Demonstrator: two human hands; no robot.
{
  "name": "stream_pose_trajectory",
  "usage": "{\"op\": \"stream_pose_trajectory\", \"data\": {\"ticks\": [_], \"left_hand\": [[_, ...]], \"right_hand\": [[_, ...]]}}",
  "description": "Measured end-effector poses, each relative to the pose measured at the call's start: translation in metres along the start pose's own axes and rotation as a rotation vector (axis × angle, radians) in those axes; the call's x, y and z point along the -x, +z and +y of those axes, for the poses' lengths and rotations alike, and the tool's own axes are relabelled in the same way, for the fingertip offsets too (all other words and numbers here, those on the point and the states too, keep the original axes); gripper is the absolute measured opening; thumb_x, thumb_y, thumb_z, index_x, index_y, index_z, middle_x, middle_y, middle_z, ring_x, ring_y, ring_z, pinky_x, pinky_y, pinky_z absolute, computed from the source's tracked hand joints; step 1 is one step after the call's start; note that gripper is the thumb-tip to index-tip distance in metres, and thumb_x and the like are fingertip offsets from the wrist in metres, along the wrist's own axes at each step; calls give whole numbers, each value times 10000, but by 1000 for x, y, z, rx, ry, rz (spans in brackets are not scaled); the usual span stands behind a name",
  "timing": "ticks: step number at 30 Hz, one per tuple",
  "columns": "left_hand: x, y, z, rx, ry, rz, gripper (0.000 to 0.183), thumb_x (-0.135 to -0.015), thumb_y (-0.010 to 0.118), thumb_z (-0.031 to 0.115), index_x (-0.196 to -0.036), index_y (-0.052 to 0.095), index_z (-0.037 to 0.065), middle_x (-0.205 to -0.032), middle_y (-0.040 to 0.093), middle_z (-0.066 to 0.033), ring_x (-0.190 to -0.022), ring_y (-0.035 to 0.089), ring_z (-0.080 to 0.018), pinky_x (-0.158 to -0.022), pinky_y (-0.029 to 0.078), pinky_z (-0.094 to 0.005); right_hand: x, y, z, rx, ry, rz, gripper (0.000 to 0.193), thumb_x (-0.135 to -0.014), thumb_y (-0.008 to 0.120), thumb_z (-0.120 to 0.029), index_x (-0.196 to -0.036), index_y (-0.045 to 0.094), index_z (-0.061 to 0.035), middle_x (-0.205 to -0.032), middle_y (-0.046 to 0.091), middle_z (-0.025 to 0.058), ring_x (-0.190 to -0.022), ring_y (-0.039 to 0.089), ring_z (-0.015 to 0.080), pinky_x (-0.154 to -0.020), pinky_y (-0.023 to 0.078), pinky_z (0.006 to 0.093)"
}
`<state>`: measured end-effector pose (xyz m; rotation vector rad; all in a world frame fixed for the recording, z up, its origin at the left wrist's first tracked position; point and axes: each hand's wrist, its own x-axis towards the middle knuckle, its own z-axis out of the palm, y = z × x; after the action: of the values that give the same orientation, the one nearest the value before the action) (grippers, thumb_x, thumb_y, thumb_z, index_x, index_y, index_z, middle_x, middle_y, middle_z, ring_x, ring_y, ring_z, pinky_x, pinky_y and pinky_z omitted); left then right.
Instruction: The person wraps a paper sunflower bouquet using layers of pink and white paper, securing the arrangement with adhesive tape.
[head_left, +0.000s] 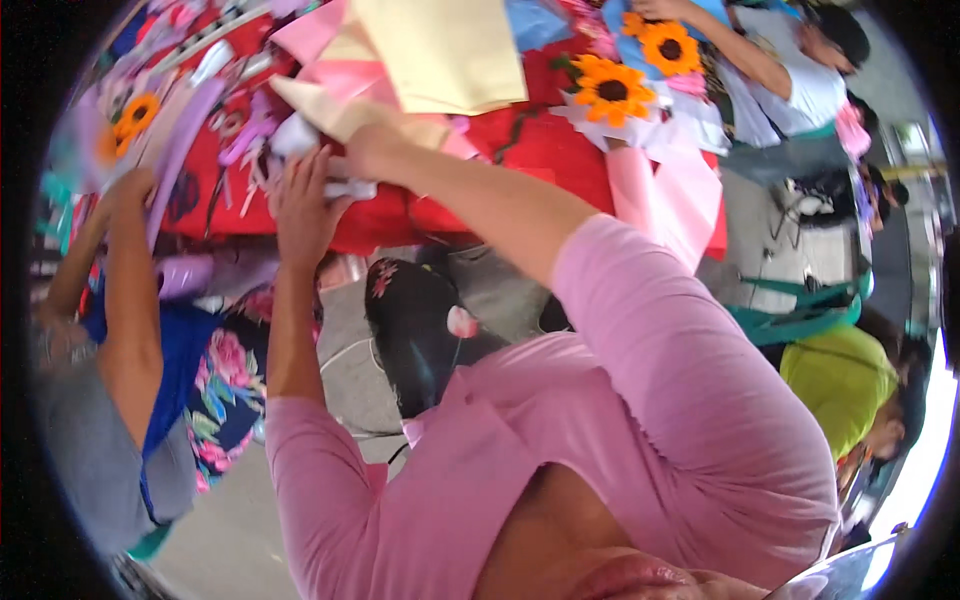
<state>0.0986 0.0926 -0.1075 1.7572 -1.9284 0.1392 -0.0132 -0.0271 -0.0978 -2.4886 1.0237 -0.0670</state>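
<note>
At the near edge of the red-covered table my left hand (305, 205) points its fingers away from me. Its fingers and thumb close around a crumpled white sheet (352, 189) that looks like paper. My right hand (375, 150) reaches across from the right, beside the left fingertips. Its fingers are bent and pressed together over the same spot; what they hold is hidden. Right behind my right wrist lies a sheet of cream wrapping paper (318, 108). A white bunched piece (296, 136) sits just beyond my left fingertips.
Large cream (450, 60) and pink sheets (668, 205) lie on the red tablecloth (560, 150). Orange sunflowers (611, 90) stand at the right. Purple ribbon (258, 132) and small tools crowd the left. A co-worker's arm (135, 270) reaches in at left; another person (790, 85) works at far right.
</note>
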Motion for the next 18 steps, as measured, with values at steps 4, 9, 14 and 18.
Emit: {"op": "stream_pose_trajectory", "data": {"ticks": [4, 9, 14, 18], "left_hand": [[2, 5, -1, -139, -10, 0, 709, -674, 692, 290, -1295, 387, 135, -1276, 433, -24, -1220, 341, -264, -997, 220, -501], [2, 1, -4, -119, -42, -27, 682, -684, 685, 295, -1288, 398, 157, -1263, 440, -28, -1224, 336, -265, -987, 231, -512], [3, 0, -8, 12, 13, 13, 662, -653, 709, 273, -1250, 444, 166, -1256, 441, -37, -1214, 340, -268, -975, 261, -481], [0, 0, -5, -15, 1, 13, 688, -635, 730, 232, -1258, 441, 196, -1271, 441, -24, -1220, 350, -260, -1010, 216, -477]], "right_hand": [[3, -11, -8, -5, 77, -93, 534, -773, 472, -508, -750, 671, -12, -761, 619, 204, -750, 598, 328, -736, 455, 399], [11, -33, -23, 106, 34, -29, 382, -744, 521, -388, -732, 682, -41, -730, 626, 166, -729, 608, 298, -686, 466, 393], [20, -27, 0, 125, -1, -110, 318, -720, 553, -323, -733, 672, -29, -707, 629, 166, -665, 612, 294, -660, 468, 403], [34, -26, 17, -91, 2, -139, 273, -752, 580, -257, -707, 637, 6, -598, 605, 128, -486, 560, 249, -498, 455, 369]]}}
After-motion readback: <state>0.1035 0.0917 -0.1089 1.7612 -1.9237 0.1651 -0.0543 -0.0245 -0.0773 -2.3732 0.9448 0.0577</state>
